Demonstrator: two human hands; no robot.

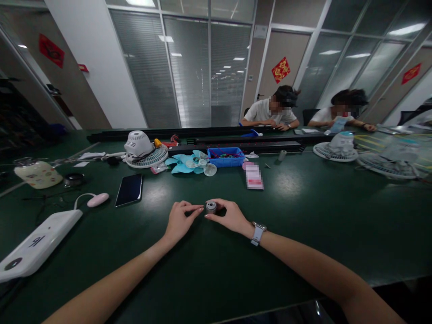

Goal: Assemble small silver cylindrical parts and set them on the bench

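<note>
Grey metal shows on a small cylinder, which is held at the middle of the dark green table, its holed top facing upward. It is grasped between the thumb and fingers of the right hand; whether its base is rested on the table cannot be told. The thumb and forefinger of the left hand are brought together just beside it, and whether anything tiny is pinched there cannot be made out.

For good handling, the cylinder should be kept upright and steadied by the right hand with light, even pressure, the holes left uncovered. Fine contact is best left to the left fingertips, and both forearms are best supported by the table.

As for writing, a dark handwritten mark, perhaps "16", is borne by the white device at the left. Gold characters are printed on the red diamond sheet on the door, too blurred to be read. The lettering on the pink packet is obscured, and no brand can be read on the dark-screened phone.
</note>
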